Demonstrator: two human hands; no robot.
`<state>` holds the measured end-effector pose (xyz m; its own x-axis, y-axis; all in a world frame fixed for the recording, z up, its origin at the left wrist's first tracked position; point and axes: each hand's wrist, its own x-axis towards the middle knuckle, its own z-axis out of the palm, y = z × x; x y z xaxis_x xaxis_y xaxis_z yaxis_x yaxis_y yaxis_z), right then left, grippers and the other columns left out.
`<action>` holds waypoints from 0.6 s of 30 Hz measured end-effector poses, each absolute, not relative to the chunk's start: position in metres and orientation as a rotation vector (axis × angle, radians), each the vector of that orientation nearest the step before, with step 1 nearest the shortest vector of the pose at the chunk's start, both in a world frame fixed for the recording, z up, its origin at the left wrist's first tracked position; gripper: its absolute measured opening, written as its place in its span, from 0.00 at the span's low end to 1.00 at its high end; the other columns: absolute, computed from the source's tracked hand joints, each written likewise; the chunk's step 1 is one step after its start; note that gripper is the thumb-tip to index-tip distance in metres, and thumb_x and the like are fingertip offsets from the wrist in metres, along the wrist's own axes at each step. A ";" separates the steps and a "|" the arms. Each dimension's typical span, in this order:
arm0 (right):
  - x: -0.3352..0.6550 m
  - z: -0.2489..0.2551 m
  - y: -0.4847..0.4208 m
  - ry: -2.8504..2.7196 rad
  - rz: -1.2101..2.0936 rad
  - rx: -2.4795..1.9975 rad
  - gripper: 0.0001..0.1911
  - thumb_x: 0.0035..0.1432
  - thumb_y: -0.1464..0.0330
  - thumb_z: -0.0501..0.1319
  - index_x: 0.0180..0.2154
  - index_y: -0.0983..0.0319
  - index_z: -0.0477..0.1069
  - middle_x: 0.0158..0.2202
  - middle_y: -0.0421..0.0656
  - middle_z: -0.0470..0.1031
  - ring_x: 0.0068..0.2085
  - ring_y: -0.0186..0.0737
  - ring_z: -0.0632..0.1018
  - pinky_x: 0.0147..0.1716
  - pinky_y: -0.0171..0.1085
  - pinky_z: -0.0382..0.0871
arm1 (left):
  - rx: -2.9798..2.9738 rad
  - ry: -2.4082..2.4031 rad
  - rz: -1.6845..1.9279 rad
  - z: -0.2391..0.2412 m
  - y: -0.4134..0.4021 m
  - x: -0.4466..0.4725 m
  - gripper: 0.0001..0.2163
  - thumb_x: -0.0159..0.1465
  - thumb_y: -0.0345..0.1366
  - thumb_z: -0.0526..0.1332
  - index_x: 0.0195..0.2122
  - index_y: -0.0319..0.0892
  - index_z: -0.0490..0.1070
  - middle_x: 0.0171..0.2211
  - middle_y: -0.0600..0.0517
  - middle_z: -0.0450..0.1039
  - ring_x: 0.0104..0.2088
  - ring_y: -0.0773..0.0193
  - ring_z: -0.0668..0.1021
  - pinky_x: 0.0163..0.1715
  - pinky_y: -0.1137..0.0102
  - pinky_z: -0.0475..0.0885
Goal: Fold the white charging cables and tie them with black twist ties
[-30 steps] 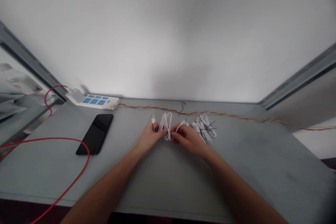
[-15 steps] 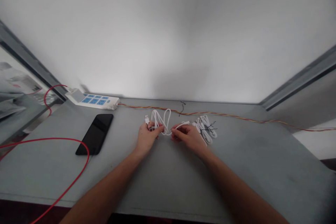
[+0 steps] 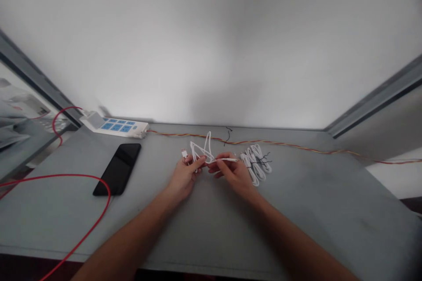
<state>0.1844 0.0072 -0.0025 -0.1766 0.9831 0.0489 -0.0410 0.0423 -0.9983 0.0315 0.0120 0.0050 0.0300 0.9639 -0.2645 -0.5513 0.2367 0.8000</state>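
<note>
A white USB cable (image 3: 203,151) is held between both hands above the grey table (image 3: 211,224). My left hand (image 3: 183,175) pinches it near the USB plug, which sticks out to the left. My right hand (image 3: 231,172) pinches the other end, whose thin connector points right. The cable's loops stand up loosely between the hands. Just right of my right hand lie bundled white cables (image 3: 256,162) tied with black twist ties.
A black phone (image 3: 118,168) lies at the left. A white power strip (image 3: 114,125) with blue sockets sits against the wall. A red cable (image 3: 82,210) curves over the left table edge. A twisted orange-yellow wire (image 3: 296,145) runs along the back.
The cable's neat coil has come loose into open loops. My hands moved apart, then drew close again, and the right-hand connector now points right.
</note>
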 end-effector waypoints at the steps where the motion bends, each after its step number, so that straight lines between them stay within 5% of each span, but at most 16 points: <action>1: 0.185 -0.004 0.007 -1.359 1.306 -1.039 0.21 0.57 0.52 0.57 0.41 0.63 0.68 0.34 0.47 0.79 0.34 0.42 0.80 0.30 0.39 0.76 | 0.554 0.922 1.265 0.006 0.012 0.032 0.17 0.43 0.32 0.73 0.22 0.39 0.62 0.25 0.55 0.73 0.26 0.71 0.76 0.23 0.78 0.63; 9: 0.187 -0.008 0.004 -1.632 0.875 -1.193 0.16 0.62 0.58 0.53 0.40 0.61 0.73 0.37 0.48 0.77 0.35 0.42 0.78 0.33 0.40 0.74 | 0.387 0.892 1.286 0.008 0.012 0.034 0.10 0.46 0.27 0.72 0.27 0.36 0.72 0.27 0.53 0.75 0.27 0.72 0.77 0.20 0.82 0.65; 18: 0.189 0.003 0.005 -1.975 0.443 -1.140 0.14 0.62 0.63 0.53 0.35 0.60 0.76 0.33 0.48 0.76 0.35 0.42 0.75 0.38 0.40 0.68 | 0.236 0.835 1.308 0.013 0.010 0.032 0.07 0.52 0.21 0.67 0.28 0.36 0.71 0.29 0.52 0.75 0.28 0.72 0.78 0.18 0.84 0.67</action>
